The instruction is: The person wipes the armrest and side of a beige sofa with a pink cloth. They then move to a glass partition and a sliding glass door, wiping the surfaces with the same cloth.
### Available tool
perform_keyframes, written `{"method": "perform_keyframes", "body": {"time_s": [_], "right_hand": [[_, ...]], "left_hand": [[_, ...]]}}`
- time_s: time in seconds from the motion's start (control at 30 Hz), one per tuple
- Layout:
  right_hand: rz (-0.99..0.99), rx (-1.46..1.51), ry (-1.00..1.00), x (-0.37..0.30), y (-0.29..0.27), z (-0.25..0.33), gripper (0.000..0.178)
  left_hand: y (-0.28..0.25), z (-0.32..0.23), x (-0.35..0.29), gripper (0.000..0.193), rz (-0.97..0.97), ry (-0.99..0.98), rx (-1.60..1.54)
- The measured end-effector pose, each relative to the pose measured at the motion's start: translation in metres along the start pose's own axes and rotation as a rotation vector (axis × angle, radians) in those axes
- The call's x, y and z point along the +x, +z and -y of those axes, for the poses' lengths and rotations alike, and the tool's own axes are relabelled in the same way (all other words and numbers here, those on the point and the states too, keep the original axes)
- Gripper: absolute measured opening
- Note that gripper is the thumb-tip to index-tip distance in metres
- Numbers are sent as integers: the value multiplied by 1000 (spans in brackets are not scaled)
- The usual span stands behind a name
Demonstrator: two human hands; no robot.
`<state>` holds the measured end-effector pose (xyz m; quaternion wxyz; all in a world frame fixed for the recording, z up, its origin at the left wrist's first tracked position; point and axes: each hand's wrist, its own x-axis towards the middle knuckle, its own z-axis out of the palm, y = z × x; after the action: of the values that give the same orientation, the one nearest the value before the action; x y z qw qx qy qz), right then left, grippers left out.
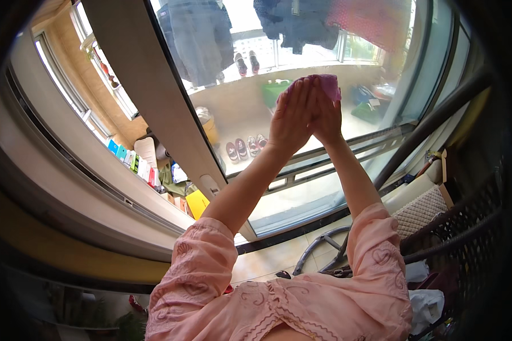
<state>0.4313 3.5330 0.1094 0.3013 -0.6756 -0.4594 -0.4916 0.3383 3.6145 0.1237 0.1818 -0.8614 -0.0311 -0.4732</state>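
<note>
A purple cloth point(328, 83) is pressed against the glass pane of a sliding door point(250, 108). My left hand point(294, 113) holds it to the glass with the fingers stretched out and close together. Right beside it, touching it, my right hand point(325, 113) also presses on the cloth, its fingers extended upward. Part of the cloth is hidden beneath both hands, and its edge shows above and to the right of the fingertips. Both arms reach forward and up, with pink sleeves at the elbows.
Left of the glass stands the door's wide frame point(148, 85) with a recessed handle point(209, 184). Through the glass show hanging clothes point(196, 42) and shoes point(247, 146). A dark curved tube point(429, 125) and a woven dark chair point(466, 250) are close on my right.
</note>
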Motion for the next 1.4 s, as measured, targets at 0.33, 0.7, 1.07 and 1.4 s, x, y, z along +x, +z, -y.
{"method": "perform_keyframes", "body": {"time_s": [0.33,0.7,1.07,1.4], "right_hand": [[-96,249,43,21,5,53,61],[-83,302,74,32,8,80,53],[-133,279,-216,94,14,133,49],[-238,-2,-59,135,10,153,58]], "left_hand": [[-36,43,-1,53,-126,37,-90],[-52,56,-10,63,10,-26,227],[-79,119,-18,81,-263,-93,-370],[-85,160,22,69,-355,113,-764]]}}
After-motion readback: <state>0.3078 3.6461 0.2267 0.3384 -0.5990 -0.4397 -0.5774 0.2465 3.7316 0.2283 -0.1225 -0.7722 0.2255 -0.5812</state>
